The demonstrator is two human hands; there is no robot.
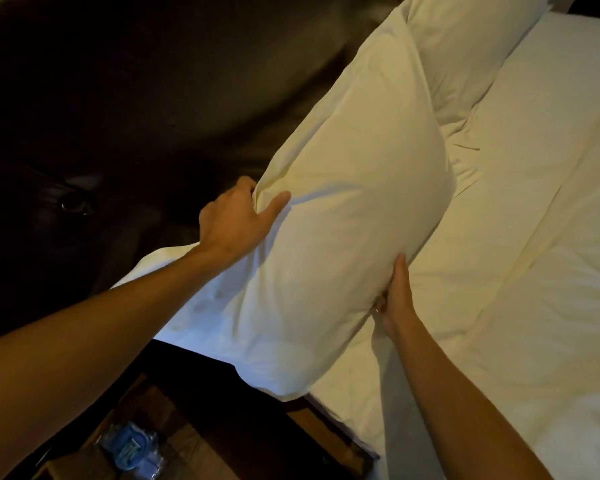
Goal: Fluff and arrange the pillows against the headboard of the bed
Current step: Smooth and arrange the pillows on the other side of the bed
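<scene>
Dark tufted headboard point(125, 109) fills the left of the view, with a button set in its padding. Below it, a wooden nightstand point(174, 441) carries a blue-labelled plastic packet point(130, 445). The left hand point(238, 220) grips the near pillow point(340, 216) at its headboard-side edge, thumb laid on the front face and fingers curled behind a bunched fold of the case. The pillow stands on the bed point(520, 258) between the two hands, its long axis running from the near bed corner away along the headboard, upper end leaning toward the padding. The right hand point(395, 296) grasps the opposite, mattress-side edge low down, fingers pressed into the fabric; whether they wrap fully beneath cannot be told. A second pillow point(465, 53) lies beyond, touching the far end of the first. The pillow sits directly ahead of both hands, the left nearer the headboard; judged from this, seating it calls for a push leftward, toward the padding
</scene>
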